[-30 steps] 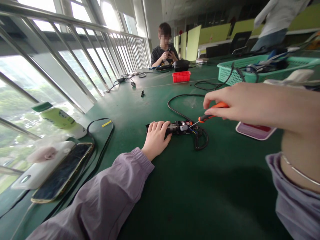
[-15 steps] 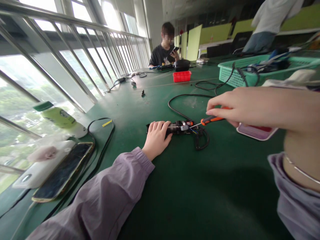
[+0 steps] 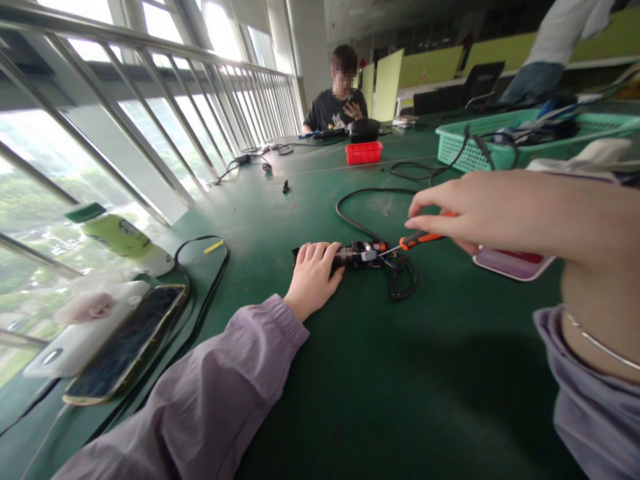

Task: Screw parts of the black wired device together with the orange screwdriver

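Lying on the green table (image 3: 350, 373), a black device (image 3: 351, 256) is held by the left hand (image 3: 315, 277), whose fingers are closed over its left part. An orange-and-black screwdriver (image 3: 417, 239) is gripped in the right hand (image 3: 480, 208), its shaft slanted down to the left toward the bared wires (image 3: 388, 263); whether they are touched cannot be told. Farther back, a red basket (image 3: 363, 155) and a teal basket (image 3: 447, 145) are seen, while a phone (image 3: 127, 347) is laid at the left, near a bottle (image 3: 120, 239).

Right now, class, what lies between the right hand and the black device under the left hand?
The head view shows a screwdriver there: the right hand grips its handle, and its thin shaft points at the black device.
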Motion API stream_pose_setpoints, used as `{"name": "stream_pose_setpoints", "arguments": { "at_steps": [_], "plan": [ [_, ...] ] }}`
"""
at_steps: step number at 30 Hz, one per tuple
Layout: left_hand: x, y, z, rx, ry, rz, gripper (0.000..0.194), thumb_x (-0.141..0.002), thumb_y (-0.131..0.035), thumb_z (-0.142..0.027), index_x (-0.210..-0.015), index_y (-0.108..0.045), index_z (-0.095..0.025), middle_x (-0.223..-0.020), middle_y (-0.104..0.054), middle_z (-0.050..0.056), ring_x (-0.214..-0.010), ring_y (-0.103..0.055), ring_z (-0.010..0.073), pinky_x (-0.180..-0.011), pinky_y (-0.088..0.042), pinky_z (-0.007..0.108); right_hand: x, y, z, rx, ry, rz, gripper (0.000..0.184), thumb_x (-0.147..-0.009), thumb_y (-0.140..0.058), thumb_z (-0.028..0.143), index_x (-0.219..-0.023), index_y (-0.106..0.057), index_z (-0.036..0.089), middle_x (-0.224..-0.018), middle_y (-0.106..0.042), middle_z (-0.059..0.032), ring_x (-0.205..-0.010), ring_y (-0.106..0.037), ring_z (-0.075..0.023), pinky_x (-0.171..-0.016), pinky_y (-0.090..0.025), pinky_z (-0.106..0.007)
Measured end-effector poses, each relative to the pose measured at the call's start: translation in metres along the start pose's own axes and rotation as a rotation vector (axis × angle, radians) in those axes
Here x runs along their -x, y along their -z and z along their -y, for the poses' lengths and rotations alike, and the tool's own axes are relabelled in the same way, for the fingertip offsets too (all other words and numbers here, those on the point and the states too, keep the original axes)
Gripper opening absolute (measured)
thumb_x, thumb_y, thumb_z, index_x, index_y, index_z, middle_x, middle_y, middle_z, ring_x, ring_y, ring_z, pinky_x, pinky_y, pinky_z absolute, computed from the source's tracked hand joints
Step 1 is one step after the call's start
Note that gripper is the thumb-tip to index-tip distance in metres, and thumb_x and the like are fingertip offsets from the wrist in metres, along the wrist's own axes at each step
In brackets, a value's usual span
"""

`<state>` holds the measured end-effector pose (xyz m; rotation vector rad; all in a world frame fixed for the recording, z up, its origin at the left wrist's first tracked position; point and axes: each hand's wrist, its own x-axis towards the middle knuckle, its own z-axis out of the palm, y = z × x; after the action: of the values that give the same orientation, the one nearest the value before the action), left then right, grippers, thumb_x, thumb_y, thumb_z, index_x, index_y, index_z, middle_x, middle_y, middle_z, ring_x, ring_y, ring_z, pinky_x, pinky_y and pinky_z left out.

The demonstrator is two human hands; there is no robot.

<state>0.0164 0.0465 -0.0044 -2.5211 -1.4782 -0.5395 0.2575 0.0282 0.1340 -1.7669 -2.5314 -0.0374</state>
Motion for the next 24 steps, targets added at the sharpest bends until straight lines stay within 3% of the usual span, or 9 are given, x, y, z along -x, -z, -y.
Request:
{"name": "stream_pose_setpoints", "arguments": {
  "at_steps": [3, 7, 11, 15, 19, 21, 24],
  "plan": [
    [0.000, 0.000, 0.000, 0.001, 0.000, 0.001, 0.041, -0.086, -0.047, -0.031, -0.124, -0.047, -0.015, -0.116, -0.054, 0.009, -0.108, -0.045, 0.0245, -0.104, -0.029, 0.043, 0.004, 0.005, 0.008, 0.034, -0.012, -0.067, 0.042, -0.078, -0.047, 0.055, -0.107, -0.061, 0.028, -0.086, -0.069, -0.0061, -0.057, -0.057, -0.0197, -0.050, -0.037, -0.031],
    [0.000, -0.001, 0.001, 0.003, 0.004, -0.003, 0.041, -0.086, -0.047, -0.031, -0.124, -0.047, -0.016, -0.116, -0.054, 0.009, -0.108, -0.045, 0.0245, -0.104, -0.029, 0.042, 0.006, 0.011, 0.018, 0.029, 0.092, -0.132, 0.038, -0.078, -0.050, 0.039, -0.114, -0.057, 0.029, -0.095, -0.068, -0.0057, -0.069, -0.059, -0.0213, -0.053, -0.038, -0.030],
    [0.001, -0.001, 0.000, 0.003, 0.001, -0.004, 0.040, -0.086, -0.047, -0.031, -0.124, -0.047, -0.016, -0.116, -0.054, 0.009, -0.108, -0.045, 0.0245, -0.104, -0.029, 0.043, 0.004, 0.009, 0.020, 0.052, 0.000, -0.078, 0.039, -0.080, -0.044, 0.051, -0.101, -0.064, 0.026, -0.082, -0.068, -0.0064, -0.066, -0.060, -0.0229, -0.052, -0.037, -0.031],
    [0.001, 0.000, 0.000, 0.003, 0.003, -0.001, 0.040, -0.086, -0.046, -0.032, -0.123, -0.047, -0.016, -0.116, -0.054, 0.009, -0.108, -0.045, 0.0245, -0.104, -0.029, 0.043, 0.003, 0.006, 0.018, 0.054, -0.015, -0.047, 0.037, -0.082, -0.040, 0.051, -0.092, -0.066, 0.026, -0.083, -0.068, -0.0054, -0.064, -0.059, -0.0217, -0.052, -0.038, -0.032],
    [0.001, 0.000, 0.000, 0.004, 0.005, 0.002, 0.040, -0.086, -0.047, -0.031, -0.124, -0.047, -0.016, -0.116, -0.054, 0.009, -0.108, -0.045, 0.0245, -0.104, -0.029, 0.043, 0.005, 0.008, 0.019, 0.058, 0.073, -0.136, 0.034, -0.080, -0.047, 0.041, -0.107, -0.060, 0.025, -0.086, -0.068, -0.0070, -0.071, -0.060, -0.0239, -0.054, -0.038, -0.032],
    [0.001, 0.000, 0.000, 0.003, 0.004, -0.001, 0.040, -0.086, -0.047, -0.031, -0.124, -0.047, -0.016, -0.116, -0.054, 0.009, -0.108, -0.045, 0.0245, -0.104, -0.029, 0.043, 0.006, 0.008, 0.021, 0.037, 0.096, -0.161, 0.029, -0.078, -0.051, 0.037, -0.104, -0.062, 0.028, -0.086, -0.068, -0.0048, -0.069, -0.060, -0.0227, -0.052, -0.037, -0.031],
    [0.001, 0.000, 0.000, 0.001, 0.003, -0.006, 0.040, -0.086, -0.046, -0.031, -0.123, -0.047, -0.017, -0.116, -0.054, 0.009, -0.108, -0.045, 0.0245, -0.103, -0.030, 0.043, 0.004, 0.004, 0.022, 0.017, 0.070, -0.181, 0.027, -0.079, -0.049, 0.045, -0.092, -0.065, 0.028, -0.076, -0.067, -0.0043, -0.066, -0.060, -0.0232, -0.052, -0.036, -0.032]
  ]
}}
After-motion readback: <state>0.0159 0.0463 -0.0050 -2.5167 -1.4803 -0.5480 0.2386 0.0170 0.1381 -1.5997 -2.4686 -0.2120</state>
